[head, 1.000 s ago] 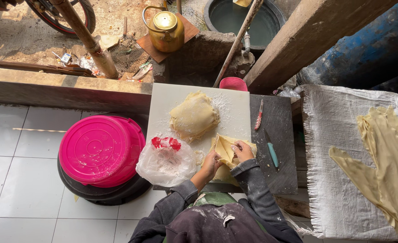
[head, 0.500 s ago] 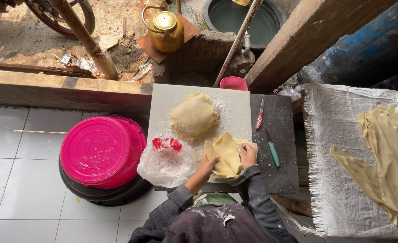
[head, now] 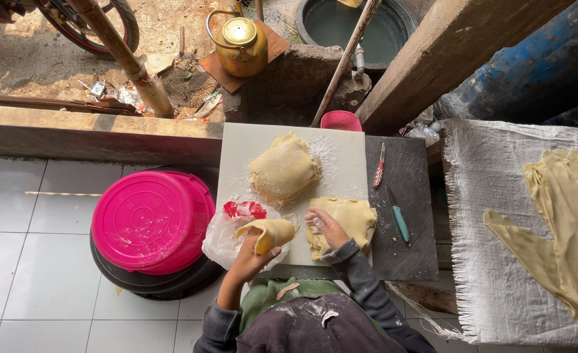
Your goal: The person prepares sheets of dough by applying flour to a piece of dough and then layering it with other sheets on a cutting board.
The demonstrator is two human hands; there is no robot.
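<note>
Pale dough piece [head: 267, 233] curls in our left hand [head: 248, 260], fingers closed around it; our right hand [head: 327, 227], fingers loosely spread, presses the folded dough stack [head: 351, 219] on the white board [head: 341, 167].

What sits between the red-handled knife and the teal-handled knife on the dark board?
Nothing: in the head view the dark board shows only a light flour dusting between the red-handled knife and the teal-handled knife.

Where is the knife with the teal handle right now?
The teal-handled knife lies on the dark board, just right of the dough sheets under the right hand, below the red-handled knife.
</note>
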